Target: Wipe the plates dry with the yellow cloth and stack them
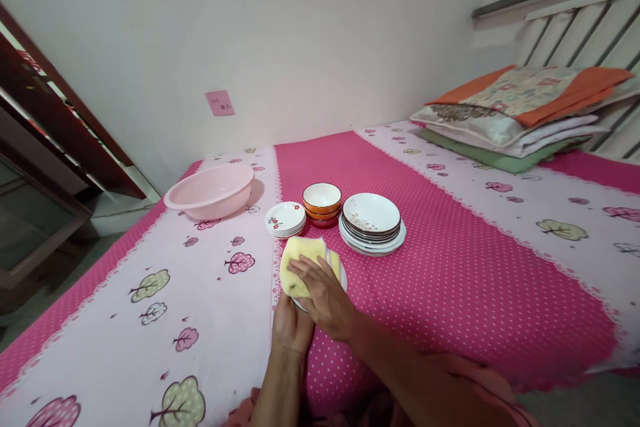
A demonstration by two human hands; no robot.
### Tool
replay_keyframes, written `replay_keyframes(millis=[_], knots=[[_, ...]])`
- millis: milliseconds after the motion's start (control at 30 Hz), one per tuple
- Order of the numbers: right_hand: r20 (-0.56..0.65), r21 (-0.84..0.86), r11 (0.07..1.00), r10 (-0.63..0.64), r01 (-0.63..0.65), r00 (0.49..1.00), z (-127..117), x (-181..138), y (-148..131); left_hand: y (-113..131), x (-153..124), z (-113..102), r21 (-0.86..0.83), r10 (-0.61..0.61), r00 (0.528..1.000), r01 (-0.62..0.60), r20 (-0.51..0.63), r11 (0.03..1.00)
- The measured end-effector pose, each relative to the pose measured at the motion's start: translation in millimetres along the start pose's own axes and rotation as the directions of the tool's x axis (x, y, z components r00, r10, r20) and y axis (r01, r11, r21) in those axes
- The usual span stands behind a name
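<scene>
My left hand grips the near edge of a white plate, held up above the bed. A yellow cloth covers most of that plate. On top of the cloth lies my right hand, its fingers pressing it against the plate. Just beyond are a stack of small white plates with red flowers, a stack of orange bowls with white insides, and a taller stack of dark-rimmed plates resting on wider white ones.
A pink basin stands at the left on the pink and white bedspread. Folded bedding and pillows are piled at the far right by the headboard. The wall behind bears a pink paper note.
</scene>
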State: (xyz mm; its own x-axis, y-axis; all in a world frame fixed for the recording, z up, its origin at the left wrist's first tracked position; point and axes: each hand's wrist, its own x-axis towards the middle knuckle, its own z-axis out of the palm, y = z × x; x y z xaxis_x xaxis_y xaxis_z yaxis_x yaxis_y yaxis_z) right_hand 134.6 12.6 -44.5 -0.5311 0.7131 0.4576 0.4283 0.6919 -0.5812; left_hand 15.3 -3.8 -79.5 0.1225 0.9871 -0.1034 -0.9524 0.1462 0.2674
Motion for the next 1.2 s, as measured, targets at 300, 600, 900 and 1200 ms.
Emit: replay_keyframes(millis=[300,600,900,1200], knots=[[-0.342,0.452,0.879,0.329,-0.153,0.880,-28.4,9.6,41.1,11.0,-3.7,8.9,0.104,0.087,0.995,-0.082,-0.043,0.991],[-0.079,0.899,0.387,0.604,-0.206,0.793,-29.3,5.0,31.9,17.2,-6.7,39.9,0.107,0.191,0.961,-0.172,-0.200,0.979],[-0.089,0.938,0.311,0.636,-0.149,0.766,-34.1,7.1,27.3,17.2,-4.6,46.9,0.416,0.254,0.903,-0.096,-0.345,0.905],[-0.363,0.645,0.754,0.448,-0.127,0.817,-28.9,-2.4,15.4,25.3,-15.4,54.0,0.505,0.099,0.969,0.029,-0.225,0.863]])
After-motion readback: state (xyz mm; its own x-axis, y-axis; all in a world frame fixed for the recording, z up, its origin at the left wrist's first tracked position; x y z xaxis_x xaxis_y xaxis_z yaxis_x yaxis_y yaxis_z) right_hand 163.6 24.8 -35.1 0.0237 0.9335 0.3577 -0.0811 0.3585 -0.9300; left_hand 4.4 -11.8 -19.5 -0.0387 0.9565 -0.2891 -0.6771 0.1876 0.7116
